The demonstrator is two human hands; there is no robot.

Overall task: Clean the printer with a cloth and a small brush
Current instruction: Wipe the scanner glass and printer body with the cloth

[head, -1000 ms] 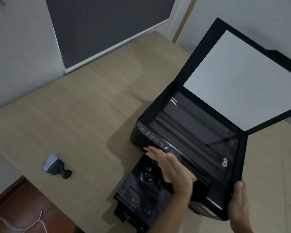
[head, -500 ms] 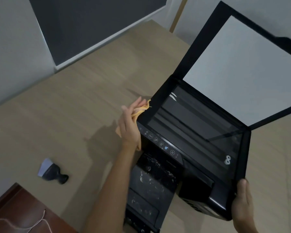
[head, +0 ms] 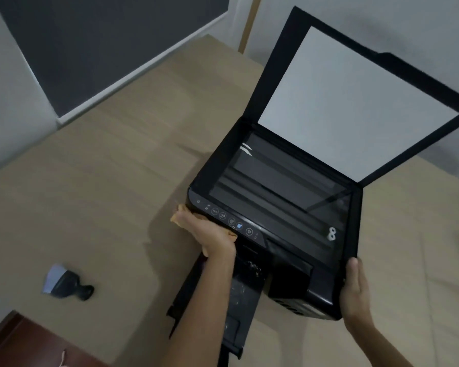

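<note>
A black printer [head: 289, 287] stands on the wooden table [head: 104, 194] with its scanner lid [head: 355, 102] raised and the glass [head: 276, 186] bare. My left hand [head: 210, 234] presses an orange cloth [head: 179, 217] against the printer's front left corner, just under the button panel. Only the cloth's edges show around my fingers. My right hand [head: 355, 290] holds the printer's front right corner. The small brush [head: 64, 283], black-handled with pale bristles, lies alone on the table at the lower left, apart from both hands.
The printer's output tray [head: 239, 308] sticks out toward me, dusty, under my left forearm. A grey wall with a dark panel [head: 104, 49] runs behind the table. A reddish floor [head: 24, 345] shows at the lower left past the table edge.
My left hand with the cloth went from the front panel to the printer's left side, then came back down to the front left corner. The right hand kept its hold.
</note>
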